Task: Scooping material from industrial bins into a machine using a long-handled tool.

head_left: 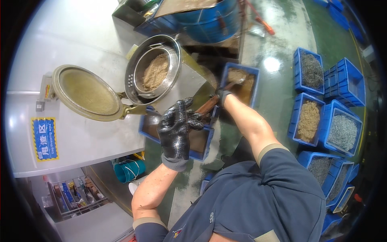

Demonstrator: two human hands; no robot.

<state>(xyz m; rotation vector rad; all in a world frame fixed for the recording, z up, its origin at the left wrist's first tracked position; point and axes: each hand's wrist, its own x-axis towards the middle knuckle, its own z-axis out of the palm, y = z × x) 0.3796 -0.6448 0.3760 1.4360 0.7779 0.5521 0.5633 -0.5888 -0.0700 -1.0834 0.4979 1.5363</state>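
Note:
My left hand (pixel 175 133), in a wet-looking black glove, has its fingers apart and half bent. Beside these fingers is the upper end of a wooden handle (pixel 207 106); whether they touch it is unclear. It belongs to a shovel whose metal blade (pixel 238 77) is over the sand-coloured material in a blue bin (pixel 256 80). Lower down, my right hand (pixel 221 97), dark-gloved and partly hidden, is closed around the shovel. Ahead on the left, a round metal drum (pixel 130 89) stands uncovered, with a basket (pixel 139 74) of damp tan material (pixel 156 71) inside.
The drum's round lid (pixel 89 92) is swung open to the left. More blue bins (pixel 206 146) stand below my hands. At right are bins of metal bits (pixel 342 130) and tan material (pixel 309 121). A large blue barrel (pixel 211 24) is ahead, a teal bucket (pixel 127 171) lower left.

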